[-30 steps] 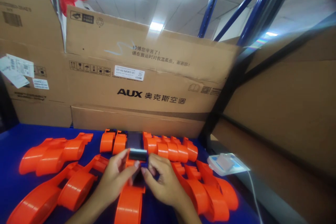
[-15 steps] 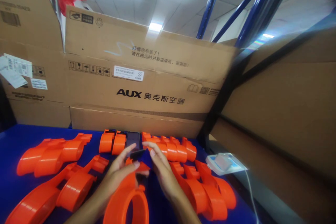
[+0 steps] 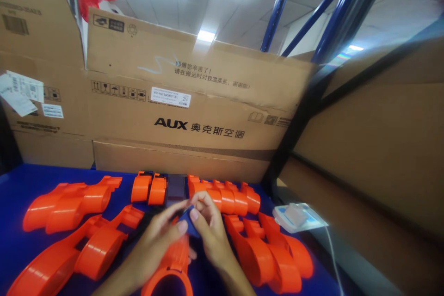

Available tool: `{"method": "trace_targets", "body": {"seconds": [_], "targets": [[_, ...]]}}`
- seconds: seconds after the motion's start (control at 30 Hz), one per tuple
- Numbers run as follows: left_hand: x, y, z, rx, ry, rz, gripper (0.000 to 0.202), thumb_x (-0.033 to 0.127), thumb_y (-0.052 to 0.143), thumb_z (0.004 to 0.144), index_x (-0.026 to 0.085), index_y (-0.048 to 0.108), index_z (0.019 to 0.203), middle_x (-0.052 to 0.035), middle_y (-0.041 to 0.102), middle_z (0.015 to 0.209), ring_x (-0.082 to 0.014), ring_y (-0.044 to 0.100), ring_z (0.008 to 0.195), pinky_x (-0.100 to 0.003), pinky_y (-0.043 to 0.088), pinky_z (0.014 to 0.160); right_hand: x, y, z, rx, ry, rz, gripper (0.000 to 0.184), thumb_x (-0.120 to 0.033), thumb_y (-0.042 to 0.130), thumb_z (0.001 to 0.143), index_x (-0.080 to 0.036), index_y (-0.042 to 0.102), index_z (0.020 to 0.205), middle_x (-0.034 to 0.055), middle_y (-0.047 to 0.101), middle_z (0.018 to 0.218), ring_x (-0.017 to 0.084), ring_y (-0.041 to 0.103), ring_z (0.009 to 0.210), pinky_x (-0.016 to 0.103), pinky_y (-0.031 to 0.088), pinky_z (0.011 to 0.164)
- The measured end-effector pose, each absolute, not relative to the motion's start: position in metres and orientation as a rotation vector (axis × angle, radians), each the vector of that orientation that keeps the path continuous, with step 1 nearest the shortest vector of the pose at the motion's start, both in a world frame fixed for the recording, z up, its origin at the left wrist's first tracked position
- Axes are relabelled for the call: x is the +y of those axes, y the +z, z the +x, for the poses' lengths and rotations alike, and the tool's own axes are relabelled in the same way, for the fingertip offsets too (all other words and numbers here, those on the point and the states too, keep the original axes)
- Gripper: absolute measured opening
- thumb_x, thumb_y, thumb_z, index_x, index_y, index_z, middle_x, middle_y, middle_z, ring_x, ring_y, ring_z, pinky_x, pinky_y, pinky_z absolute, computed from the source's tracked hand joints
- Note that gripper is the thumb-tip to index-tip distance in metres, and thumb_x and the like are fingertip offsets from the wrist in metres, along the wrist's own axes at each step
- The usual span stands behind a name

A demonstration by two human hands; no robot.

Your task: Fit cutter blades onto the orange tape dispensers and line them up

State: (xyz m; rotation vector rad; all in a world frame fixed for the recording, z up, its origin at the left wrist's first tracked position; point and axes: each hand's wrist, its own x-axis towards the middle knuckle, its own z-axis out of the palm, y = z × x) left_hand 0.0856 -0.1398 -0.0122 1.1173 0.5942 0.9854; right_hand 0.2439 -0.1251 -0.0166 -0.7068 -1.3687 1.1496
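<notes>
My left hand (image 3: 160, 232) is closed around a glossy orange tape dispenser (image 3: 176, 253), ring (image 3: 183, 279) toward me, long axis running away; my right hand (image 3: 212, 231) pinches a blue piece (image 3: 192, 228) at its far end.

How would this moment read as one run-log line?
left hand: holding orange part | right hand: pinching blue piece | nearby: other orange parts, blue tabletop

Left fingers (image 3: 174, 209) and right fingers (image 3: 200, 222) bend close together.

The lone head-worn camera faces forward and down (left hand (image 3: 160, 232) and right hand (image 3: 212, 231) near), cardboard panel (image 3: 204, 108) beyond.
</notes>
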Motion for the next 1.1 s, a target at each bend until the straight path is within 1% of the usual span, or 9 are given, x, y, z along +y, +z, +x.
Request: {"method": "trace_targets", "body": {"seconds": [0.17, 0.27, 0.4, 0.43, 0.5, 0.57, 0.77, 0.97, 1.1], "targets": [[-0.136, -0.015, 0.083, 0.571, 0.994, 1.125, 0.062, 0.045, 0.067, 0.087, 0.025, 0.052, 0.143, -0.0139, 0.074, 0.116, -0.0257, 0.075, 0.07, -0.042, 0.06, 0.072, -0.125, -0.013, 0.239, -1.373, 1.108, -0.674, 0.034, -0.049, 0.069, 0.088, -0.024, 0.046, 0.088, -0.0052, 0.049, 0.076, 0.011, 0.043, 0.066, 0.023, 0.036, 0.062], [-0.131, -0.017, 0.082, 0.569, 0.987, 1.118, 0.063, 0.043, 0.07, 0.085, 0.023, 0.052, 0.142, -0.0152, 0.073, 0.117, -0.0261, 0.075, 0.071, -0.04, 0.06, 0.07, -0.123, -0.013, 0.241, -1.405, 1.126, -0.722, 0.033, -0.051, 0.067, 0.089, -0.024, 0.049, 0.094, -0.0039, 0.053, 0.078, 0.012, 0.046, 0.067, 0.024, 0.039, 0.062], [-0.125, -0.018, 0.077, 0.497, 1.038, 1.005, 0.065, 0.045, 0.065, 0.087, 0.017, 0.049, 0.144, -0.0175, 0.076, 0.105, -0.0274, 0.075, 0.072, -0.039, 0.059, 0.067, -0.12, -0.01, 0.257, -1.469, 0.915, -0.947, 0.042, -0.058, 0.035, 0.101, -0.022, 0.056, 0.097, 0.0011, 0.06, 0.075, 0.016, 0.052, 0.067, 0.028, 0.04, 0.061], [-0.124, -0.018, 0.074, 0.459, 1.06, 0.951, 0.066, 0.046, 0.063, 0.087, 0.016, 0.049, 0.144, -0.0172, 0.077, 0.101, -0.0277, 0.075, 0.072, -0.038, 0.058, 0.065, -0.12, -0.008, 0.262, -1.513, 0.82, -1.02, 0.04, -0.054, 0.036, 0.102, -0.022, 0.057, 0.092, 0.0009, 0.06, 0.072, 0.017, 0.053, 0.067, 0.028, 0.04, 0.061], [-0.121, -0.018, 0.068, 0.378, 1.093, 0.848, 0.069, 0.05, 0.059, 0.086, 0.014, 0.05, 0.144, -0.0157, 0.078, 0.096, -0.0285, 0.074, 0.072, -0.036, 0.057, 0.063, -0.122, -0.003, 0.273, -1.692, 0.638, -1.186, 0.023, -0.043, 0.054, 0.096, -0.023, 0.058, 0.086, -0.0026, 0.056, 0.064, 0.015, 0.051, 0.06, 0.027, 0.035, 0.058], [-0.119, -0.019, 0.062, 0.319, 1.107, 0.751, 0.069, 0.055, 0.053, 0.087, 0.014, 0.052, 0.143, -0.0142, 0.078, 0.095, -0.0288, 0.073, 0.072, -0.037, 0.058, 0.064, -0.127, 0.0, 0.281, -1.933, 0.569, -1.262, 0.007, -0.028, 0.066, 0.086, -0.025, 0.061, 0.09, -0.0054, 0.056, 0.059, 0.014, 0.049, 0.055, 0.027, 0.03, 0.055], [-0.119, -0.017, 0.058, 0.297, 1.278, 0.636, 0.065, 0.055, 0.052, 0.09, 0.024, 0.046, 0.148, -0.0098, 0.076, 0.111, -0.0295, 0.074, 0.087, -0.041, 0.059, 0.079, -0.137, -0.005, 0.285, -2.176, 0.618, -1.193, 0.039, -0.007, 0.067, 0.067, -0.028, 0.061, 0.1, -0.0097, 0.057, 0.051, 0.012, 0.045, 0.046, 0.026, 0.022, 0.05], [-0.118, -0.015, 0.053, 0.288, 1.202, 0.628, 0.067, 0.059, 0.054, 0.089, 0.02, 0.05, 0.144, -0.0097, 0.078, 0.103, -0.032, 0.072, 0.097, -0.04, 0.058, 0.083, -0.136, -0.004, 0.287, -2.194, 0.658, -1.242, 0.035, -0.001, 0.056, 0.065, -0.026, 0.059, 0.088, -0.0085, 0.058, 0.055, 0.012, 0.046, 0.05, 0.025, 0.024, 0.051], [-0.113, -0.025, 0.054, 0.276, 1.154, 0.685, 0.066, 0.059, 0.056, 0.089, 0.017, 0.056, 0.139, -0.0113, 0.078, 0.097, -0.0329, 0.072, 0.1, -0.042, 0.056, 0.088, -0.132, 0.001, 0.295, -2.086, 0.717, -1.215, 0.026, -0.005, 0.054, 0.072, -0.024, 0.058, 0.088, -0.0075, 0.055, 0.06, 0.011, 0.045, 0.053, 0.023, 0.028, 0.053]]}}
